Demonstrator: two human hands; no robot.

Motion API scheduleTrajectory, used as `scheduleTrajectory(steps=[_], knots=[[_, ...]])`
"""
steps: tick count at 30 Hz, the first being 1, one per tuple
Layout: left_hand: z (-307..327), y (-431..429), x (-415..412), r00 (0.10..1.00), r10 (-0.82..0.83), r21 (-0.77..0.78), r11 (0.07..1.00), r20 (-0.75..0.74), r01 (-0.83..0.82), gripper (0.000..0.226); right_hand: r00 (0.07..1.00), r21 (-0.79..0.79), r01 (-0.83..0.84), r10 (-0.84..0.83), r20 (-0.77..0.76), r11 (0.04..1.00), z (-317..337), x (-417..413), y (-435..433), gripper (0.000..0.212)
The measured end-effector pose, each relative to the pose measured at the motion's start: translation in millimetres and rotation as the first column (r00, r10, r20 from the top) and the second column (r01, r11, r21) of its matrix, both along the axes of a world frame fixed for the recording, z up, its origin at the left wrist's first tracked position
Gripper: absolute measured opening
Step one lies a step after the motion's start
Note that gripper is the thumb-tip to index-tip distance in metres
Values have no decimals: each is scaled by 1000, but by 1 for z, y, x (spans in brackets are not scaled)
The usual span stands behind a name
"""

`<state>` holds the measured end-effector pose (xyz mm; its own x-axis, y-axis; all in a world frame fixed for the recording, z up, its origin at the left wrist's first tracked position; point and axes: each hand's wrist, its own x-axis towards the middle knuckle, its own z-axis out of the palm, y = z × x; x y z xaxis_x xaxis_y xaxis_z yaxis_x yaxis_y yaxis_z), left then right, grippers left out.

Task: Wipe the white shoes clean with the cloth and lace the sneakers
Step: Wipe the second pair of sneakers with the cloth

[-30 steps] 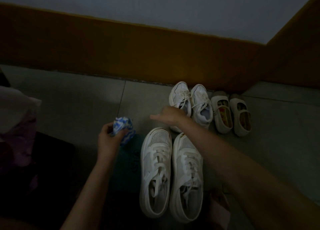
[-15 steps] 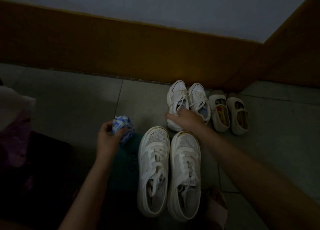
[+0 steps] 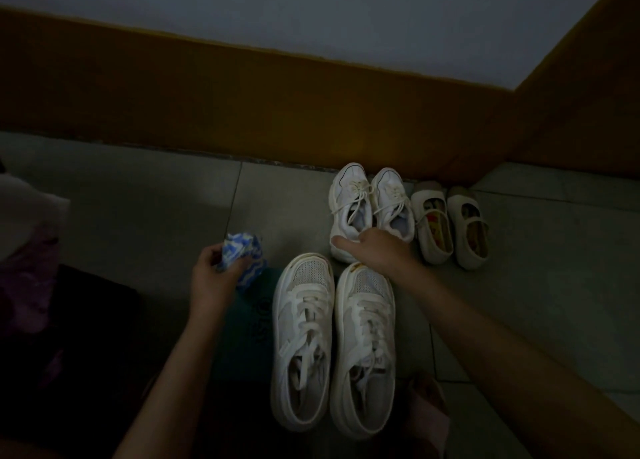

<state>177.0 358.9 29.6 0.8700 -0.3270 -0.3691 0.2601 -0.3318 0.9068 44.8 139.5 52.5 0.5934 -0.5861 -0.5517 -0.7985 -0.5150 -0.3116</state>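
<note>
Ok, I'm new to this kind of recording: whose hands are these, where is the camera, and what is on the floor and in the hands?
There is no machine here: a person works with bare hands, and the single camera sits on their head, looking forward and down. That is why the arms come in from the bottom edge. On the grey tiled floor stand three pairs of shoes. Big white mesh sneakers with wide laces are nearest, smaller white lace-up sneakers stand by the brown wall band, and beige strap shoes stand beside those. The left hand holds a crumpled blue-and-white cloth. The right hand reaches to the heels of the smaller sneakers; the dim light hides whether it grips them.
</note>
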Motion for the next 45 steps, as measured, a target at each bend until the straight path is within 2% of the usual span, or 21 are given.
scheduleTrajectory(steps=[3,7,11,12,14,17,19,21,23,27,29,32,33,39,45], knots=[[2,-1,-1,1000,-11,22,1000,11,10,38,1000,15,-13,13,16,1000,2,-2,8,36],[5,0,-2,1000,-3,18,1000,18,3,38,990,-2,95,-94,103,995,1,-2,9,47],[5,2,-1,1000,0,5,1000,9,0,37,959,162,188,-217,182,969,4,2,9,62],[6,3,-1,1000,0,-2,1000,3,0,37,957,181,184,-218,190,966,5,3,9,59],[8,3,-1,1000,11,-11,1000,-12,-11,38,943,271,167,-234,237,948,9,8,14,40],[12,7,5,999,49,-46,998,-15,-50,33,852,513,182,-395,344,839,21,19,28,36],[15,9,11,997,72,-67,995,-9,-72,31,825,472,40,-296,482,881,25,29,42,21],[20,12,19,994,110,-76,991,-7,-110,34,819,414,-68,-186,543,908,21,43,57,26],[26,16,29,988,151,-100,983,-13,-152,32,846,303,-156,-31,532,940,15,53,74,32],[32,25,49,977,208,-119,970,-36,-211,27,863,423,-211,-35,504,881,0,56,112,24],[34,26,54,974,215,-123,967,-66,-222,29,886,424,-228,6,463,876,-8,54,127,24],[38,24,54,980,168,-106,978,-107,-179,39,892,374,-279,95,441,884,-21,49,140,4],[41,22,52,983,149,-106,981,-110,-160,39,896,349,-296,132,423,889,-24,47,142,3],[50,16,42,989,51,-116,991,-140,-68,37,890,225,-371,275,364,901,-26,46,150,22],[55,8,34,994,-6,-138,990,-113,-10,29,887,246,-374,267,377,894,-27,48,145,31]])
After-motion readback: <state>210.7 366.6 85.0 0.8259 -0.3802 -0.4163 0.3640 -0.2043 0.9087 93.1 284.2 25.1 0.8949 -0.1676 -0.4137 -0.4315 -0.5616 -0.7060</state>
